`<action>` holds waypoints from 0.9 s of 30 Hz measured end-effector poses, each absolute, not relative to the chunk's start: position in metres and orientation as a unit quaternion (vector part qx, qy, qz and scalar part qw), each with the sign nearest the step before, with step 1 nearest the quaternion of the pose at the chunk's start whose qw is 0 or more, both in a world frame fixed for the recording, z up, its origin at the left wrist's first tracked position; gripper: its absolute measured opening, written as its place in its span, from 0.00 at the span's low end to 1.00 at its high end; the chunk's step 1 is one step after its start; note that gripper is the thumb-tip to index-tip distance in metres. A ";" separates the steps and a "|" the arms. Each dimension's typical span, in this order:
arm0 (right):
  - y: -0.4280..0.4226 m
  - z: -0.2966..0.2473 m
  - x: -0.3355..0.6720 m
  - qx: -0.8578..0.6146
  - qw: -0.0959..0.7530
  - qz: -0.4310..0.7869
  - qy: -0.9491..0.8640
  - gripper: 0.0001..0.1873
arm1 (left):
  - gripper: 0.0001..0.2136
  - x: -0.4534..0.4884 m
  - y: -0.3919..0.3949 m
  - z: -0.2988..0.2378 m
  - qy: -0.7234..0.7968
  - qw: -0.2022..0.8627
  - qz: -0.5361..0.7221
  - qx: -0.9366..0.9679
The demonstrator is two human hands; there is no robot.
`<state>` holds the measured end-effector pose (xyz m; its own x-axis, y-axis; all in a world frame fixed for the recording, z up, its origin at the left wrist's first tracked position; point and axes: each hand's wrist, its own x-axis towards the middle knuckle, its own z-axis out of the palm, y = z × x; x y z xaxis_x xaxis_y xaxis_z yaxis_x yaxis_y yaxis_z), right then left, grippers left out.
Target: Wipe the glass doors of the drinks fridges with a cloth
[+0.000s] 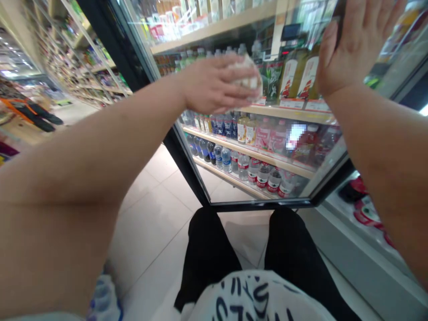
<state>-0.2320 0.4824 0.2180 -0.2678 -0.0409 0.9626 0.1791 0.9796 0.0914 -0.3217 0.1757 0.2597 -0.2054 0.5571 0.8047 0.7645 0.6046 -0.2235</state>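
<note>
While your left hand [214, 84] sits at 12 o'clock, fingers closed over a white wad [249, 73] (cloth or paper, can't tell), the wad is pressed flat on the glass door [230, 189] of a drinks cooler. Your right hand [354, 42] is at 2 o'clock, well apart from the left: fingers spread, palm flat on the same glass, holding nothing.

Behind the glass:
- just right of the wad, between your hands, tall green bottles [294, 76] with red-and-white labels stand upright on a wooden shelf [290, 115].
- at 1 o'clock, one shelf lower, sit pink-label bottles [264, 133], with a blurred patch beside them.
- near frame centre, on the lowest shelf, a row of clear water bottles [244, 167] stands.

The glass stands between both hands and every bottle. The door's black frame [187, 165] runs from 11 o'clock down to centre. Both forearms cross the view and hide part of the cooler at 9 and 3 o'clock.

Your legs in black trousers [210, 254] are at 6 o'clock on the pale floor tiles [157, 209], near the door's bottom edge. At 10 o'clock are store shelves [83, 58], blurred. At 4 o'clock are red items [364, 209] behind lower glass, unclear. At 7 o'clock there is something blue-and-white [103, 298], can't tell what.
</note>
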 end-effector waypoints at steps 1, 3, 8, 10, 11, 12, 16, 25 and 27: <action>0.481 0.218 -0.231 -0.042 0.606 -0.089 -0.789 0.37 | 0.32 -0.328 0.169 0.266 -0.765 0.463 -0.096 -0.436; 0.477 0.217 -0.228 -0.041 0.608 -0.086 -0.788 0.37 | 0.30 -0.338 0.157 0.278 -0.761 0.474 -0.042 -0.441; 0.467 0.217 -0.221 -0.045 0.610 -0.068 -0.789 0.39 | 0.36 -0.331 0.149 0.257 -0.790 0.425 0.123 -0.424; 0.467 0.219 -0.220 -0.056 0.599 -0.060 -0.797 0.40 | 0.30 -0.325 0.148 0.250 -0.753 0.333 0.214 -0.525; 0.468 0.220 -0.221 -0.062 0.590 -0.060 -0.803 0.41 | 0.26 -0.324 0.146 0.251 -0.730 0.316 0.228 -0.561; 0.469 0.221 -0.222 -0.066 0.580 -0.062 -0.809 0.41 | 0.24 -0.324 0.144 0.253 -0.716 0.325 0.224 -0.576; 0.473 0.220 -0.223 -0.073 0.579 -0.067 -0.809 0.39 | 0.30 -0.326 0.135 0.249 -0.749 0.531 0.011 -0.397; 0.472 0.215 -0.225 -0.041 0.607 -0.071 -0.790 0.37 | 0.31 -0.341 0.119 0.255 -0.707 0.468 0.087 -0.523; 0.477 0.212 -0.228 -0.033 0.608 -0.074 -0.790 0.36 | 0.32 -0.339 0.118 0.254 -0.731 0.569 -0.022 -0.375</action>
